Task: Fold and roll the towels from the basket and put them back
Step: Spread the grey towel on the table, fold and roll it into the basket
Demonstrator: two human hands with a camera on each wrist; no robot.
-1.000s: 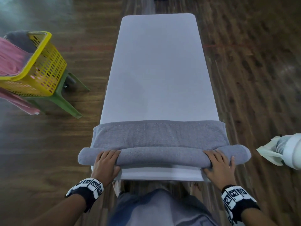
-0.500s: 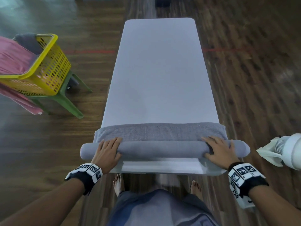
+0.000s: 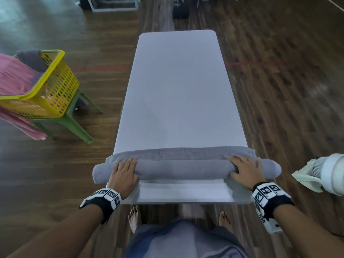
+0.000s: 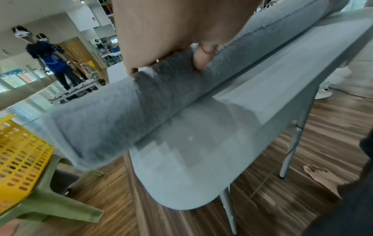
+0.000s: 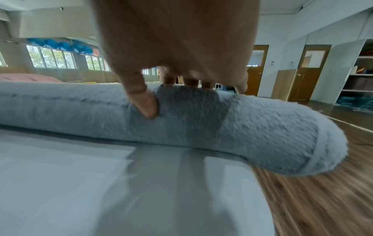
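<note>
A grey towel (image 3: 186,169) lies across the near end of the white table (image 3: 176,90), mostly wound into a long roll; a narrow flat strip (image 3: 186,152) stays unrolled beyond it. Both roll ends overhang the table's sides. My left hand (image 3: 123,172) presses on the roll near its left end, fingers laid over the top. My right hand (image 3: 243,170) presses the same way near the right end. In the left wrist view the left hand (image 4: 171,32) sits on the roll (image 4: 121,115). The right wrist view has the right hand (image 5: 181,39) over the roll (image 5: 262,132), thumb on its near side.
A yellow basket (image 3: 54,86) sits on a green stool (image 3: 74,123) left of the table, with a pink towel (image 3: 14,77) and a grey towel (image 3: 30,57) hanging from it. A white fan (image 3: 323,174) stands close at the right. Wooden floor lies all round.
Both hands have pushed the roll away from me along the table. The roll has grown thicker and the flat strip beyond it has shrunk to a narrow band.
</note>
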